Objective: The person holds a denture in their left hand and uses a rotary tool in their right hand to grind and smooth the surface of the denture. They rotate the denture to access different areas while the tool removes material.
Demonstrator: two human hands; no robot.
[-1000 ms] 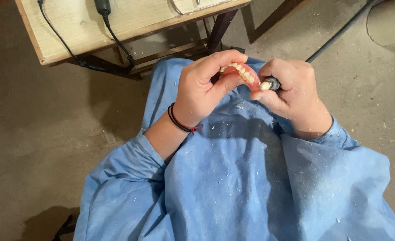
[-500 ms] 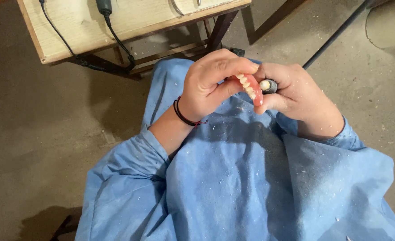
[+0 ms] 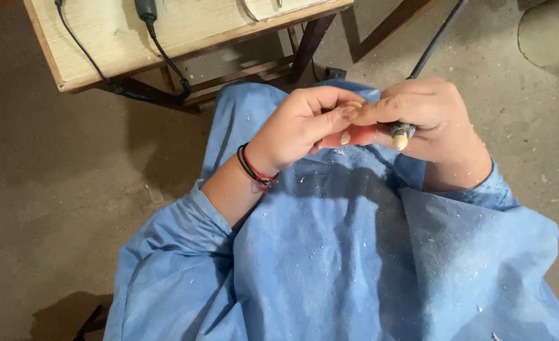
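- Head view: the left hand (image 3: 301,123) is curled, its fingers pinching a small pink denture piece (image 3: 349,136) held above the lap.
- A black and red cord bracelet (image 3: 254,169) sits on the left wrist.
- The right hand (image 3: 428,126) is wrapped around a rotary handpiece (image 3: 400,134); its fingers are pressed together over the tool, and the thumb lies across the top of the pink piece.
- The handpiece's pale, rounded tip points down, just beside the pink piece; whether it touches it is hard to tell, since the fingers cover the meeting point.
- Both hands meet in the middle of the view, touching each other over the piece.
- Below them spreads a blue gown (image 3: 355,252), dotted with pale specks and shavings.
- A dark hose (image 3: 434,44) runs from the right hand up toward the top edge.
- Beyond the knees stands a wooden bench (image 3: 184,31), with a black cable (image 3: 90,57) trailing over its top and front edge.
- The floor (image 3: 52,189) around is dusty brown.
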